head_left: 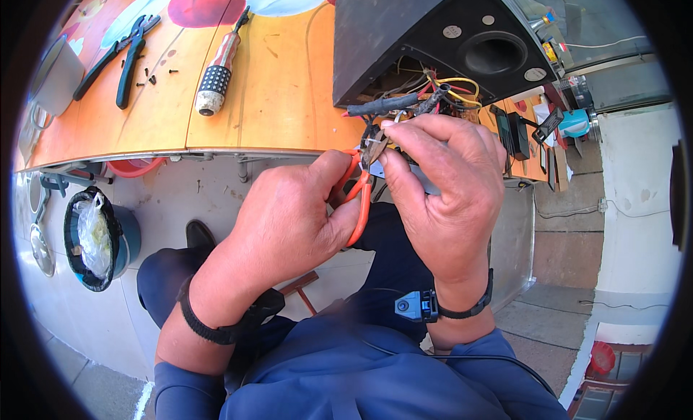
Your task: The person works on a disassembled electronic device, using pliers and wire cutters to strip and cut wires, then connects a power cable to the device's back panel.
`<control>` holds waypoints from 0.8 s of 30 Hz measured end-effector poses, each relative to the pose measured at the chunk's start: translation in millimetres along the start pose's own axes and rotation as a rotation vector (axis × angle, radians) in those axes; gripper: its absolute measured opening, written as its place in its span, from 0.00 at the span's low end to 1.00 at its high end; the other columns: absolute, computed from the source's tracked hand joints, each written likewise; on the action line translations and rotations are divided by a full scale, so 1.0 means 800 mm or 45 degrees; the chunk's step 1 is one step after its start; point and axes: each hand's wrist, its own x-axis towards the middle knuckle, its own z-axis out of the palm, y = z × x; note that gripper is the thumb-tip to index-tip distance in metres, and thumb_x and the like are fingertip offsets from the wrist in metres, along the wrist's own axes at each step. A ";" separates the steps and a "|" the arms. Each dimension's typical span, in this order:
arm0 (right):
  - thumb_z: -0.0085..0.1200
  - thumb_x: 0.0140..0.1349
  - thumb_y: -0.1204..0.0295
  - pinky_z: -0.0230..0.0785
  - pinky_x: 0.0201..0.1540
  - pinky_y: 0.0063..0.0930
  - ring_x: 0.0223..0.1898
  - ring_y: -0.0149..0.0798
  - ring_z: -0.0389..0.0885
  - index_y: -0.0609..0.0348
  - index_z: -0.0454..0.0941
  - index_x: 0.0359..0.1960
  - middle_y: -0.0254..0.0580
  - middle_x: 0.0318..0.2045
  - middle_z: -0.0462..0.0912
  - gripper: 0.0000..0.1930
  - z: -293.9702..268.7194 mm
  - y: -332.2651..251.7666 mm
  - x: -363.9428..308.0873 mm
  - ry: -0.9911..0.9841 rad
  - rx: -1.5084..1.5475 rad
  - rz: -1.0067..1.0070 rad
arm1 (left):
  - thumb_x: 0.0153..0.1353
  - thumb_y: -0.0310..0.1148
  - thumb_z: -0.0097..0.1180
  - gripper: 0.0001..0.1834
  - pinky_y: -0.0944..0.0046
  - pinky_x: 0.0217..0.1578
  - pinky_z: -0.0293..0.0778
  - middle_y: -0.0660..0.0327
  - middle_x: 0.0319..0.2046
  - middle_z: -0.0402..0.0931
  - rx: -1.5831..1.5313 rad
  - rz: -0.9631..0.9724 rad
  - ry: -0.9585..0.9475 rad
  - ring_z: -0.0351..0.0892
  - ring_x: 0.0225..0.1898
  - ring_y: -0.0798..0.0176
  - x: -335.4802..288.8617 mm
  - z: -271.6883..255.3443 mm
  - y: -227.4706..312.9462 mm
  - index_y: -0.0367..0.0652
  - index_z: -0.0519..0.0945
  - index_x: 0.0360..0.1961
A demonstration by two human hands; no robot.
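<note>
We see left hand [289, 218] closed round orange cutters [359, 203], right hand [444, 182] pinching wires [375, 142] at the cutter tip, just off the table [274, 95] front edge, under the black box [433, 37].

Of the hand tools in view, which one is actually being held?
The orange-handled cutters, gripped in the left hand at the wires. The dark pliers and the screwdriver lie untouched on the orange table.
</note>
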 end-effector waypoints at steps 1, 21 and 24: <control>0.75 0.53 0.80 0.69 0.50 0.37 0.42 0.40 0.84 0.54 0.91 0.41 0.34 0.41 0.89 0.13 0.000 0.000 0.000 -0.004 0.007 0.003 | 0.66 0.34 0.68 0.12 0.46 0.30 0.79 0.48 0.24 0.82 0.000 0.026 0.017 0.85 0.29 0.37 0.000 0.000 0.000 0.37 0.79 0.40; 0.73 0.52 0.81 0.68 0.50 0.37 0.41 0.39 0.84 0.55 0.90 0.38 0.33 0.40 0.88 0.12 0.000 0.006 -0.002 -0.021 0.032 -0.028 | 0.65 0.34 0.70 0.14 0.49 0.30 0.81 0.50 0.25 0.85 -0.075 -0.013 0.046 0.87 0.28 0.40 -0.001 0.005 0.001 0.36 0.81 0.44; 0.73 0.51 0.77 0.67 0.51 0.39 0.40 0.39 0.82 0.51 0.90 0.38 0.29 0.41 0.88 0.12 0.005 0.010 -0.002 -0.002 0.029 -0.044 | 0.66 0.34 0.69 0.14 0.49 0.30 0.81 0.49 0.25 0.85 -0.074 -0.006 0.064 0.87 0.28 0.40 0.000 0.006 0.001 0.36 0.81 0.43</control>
